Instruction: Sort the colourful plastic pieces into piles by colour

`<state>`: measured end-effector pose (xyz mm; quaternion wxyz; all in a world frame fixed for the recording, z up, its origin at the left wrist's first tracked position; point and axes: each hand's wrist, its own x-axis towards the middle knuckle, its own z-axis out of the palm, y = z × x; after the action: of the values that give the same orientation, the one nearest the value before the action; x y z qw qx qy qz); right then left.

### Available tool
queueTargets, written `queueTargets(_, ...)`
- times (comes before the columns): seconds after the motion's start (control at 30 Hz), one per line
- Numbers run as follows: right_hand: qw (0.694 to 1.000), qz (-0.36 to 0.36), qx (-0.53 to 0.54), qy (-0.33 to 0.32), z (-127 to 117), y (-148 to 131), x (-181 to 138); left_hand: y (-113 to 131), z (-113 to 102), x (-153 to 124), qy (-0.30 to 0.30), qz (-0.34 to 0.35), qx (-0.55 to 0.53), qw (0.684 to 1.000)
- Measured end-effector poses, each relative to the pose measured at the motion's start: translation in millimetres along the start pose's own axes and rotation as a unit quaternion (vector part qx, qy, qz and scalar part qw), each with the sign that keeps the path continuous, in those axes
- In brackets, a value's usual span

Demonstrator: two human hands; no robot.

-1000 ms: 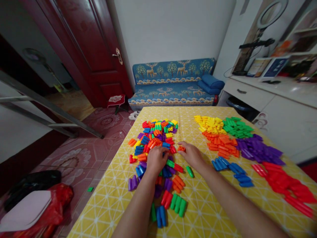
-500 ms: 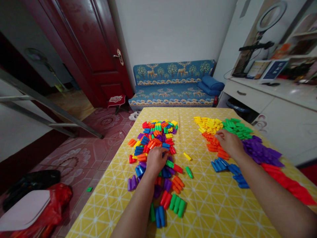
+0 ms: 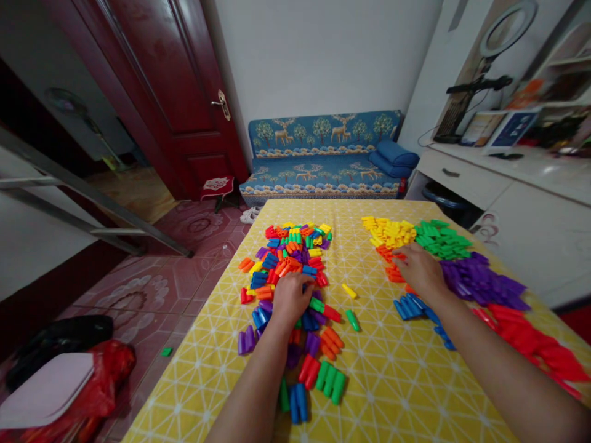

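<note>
A mixed heap of coloured plastic pegs (image 3: 293, 249) lies on the yellow-clothed table (image 3: 392, 387). My left hand (image 3: 290, 296) rests on the heap's near edge with its fingers curled down among the pegs. On the right the pegs are sorted by colour into yellow (image 3: 390, 231), green (image 3: 441, 239), orange (image 3: 386, 253), purple (image 3: 482, 282), blue (image 3: 409, 306) and red (image 3: 530, 339) piles. My right hand (image 3: 419, 271) lies palm down over the orange pile, fingers stretched toward it. A loose yellow peg (image 3: 349, 290) and a loose green peg (image 3: 353, 320) lie between my hands.
A blue patterned sofa (image 3: 323, 161) stands beyond the table's far end, and a dark red door (image 3: 175, 92) is at the left. White cabinets (image 3: 521, 209) run along the right. On the tiled floor to the left are a red bag (image 3: 104, 378) and a stray green peg (image 3: 166, 352).
My right hand left the mixed heap with an orange peg, reached the orange pile, and has drawn back a little. A yellow peg now lies loose between my hands. My left hand stayed put.
</note>
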<state>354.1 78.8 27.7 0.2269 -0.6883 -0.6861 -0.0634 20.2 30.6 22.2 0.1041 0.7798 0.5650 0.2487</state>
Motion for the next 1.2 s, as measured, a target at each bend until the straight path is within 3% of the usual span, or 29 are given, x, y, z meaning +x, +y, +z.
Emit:
queueTargets(0.07,0.997,-0.015,0.062,-0.035,-1,-23,-9,0,0,0,0.0,0.0,-0.002,1.0)
queueTargets(0.2,0.97,-0.085,0.132,-0.184,8,-72,-39,-2,2,-1,-0.002,-0.004,-0.003,1.0)
queueTargets(0.33,0.963,-0.129,0.114,-0.209,23,-93,-53,-1,1,-1,-0.006,-0.008,0.003,1.0)
queueTargets(0.47,0.971,-0.087,0.162,-0.15,25,-70,-16,-1,1,-1,-0.007,-0.012,0.006,1.0)
queueTargets(0.67,0.966,0.171,0.194,-0.01,6,6,72,-1,1,-1,-0.006,-0.015,0.001,1.0)
queueTargets(0.77,0.951,0.222,0.215,0.009,1,25,89,0,1,0,-0.004,-0.01,-0.003,1.0)
queueTargets(0.83,0.946,0.217,0.239,0.013,4,21,86,-1,1,0,-0.004,-0.011,-0.002,1.0)
queueTargets(0.93,0.943,0.165,0.29,-0.001,14,-7,57,-2,3,-1,-0.002,-0.012,-0.002,1.0)
queueTargets(1.03,0.923,0.047,0.373,-0.077,21,-48,-2,-3,3,-1,-0.001,-0.007,-0.004,1.0)
queueTargets(1.2,0.935,-0.104,0.292,-0.174,18,-94,-122,-2,2,-1,0.001,-0.001,-0.004,1.0)
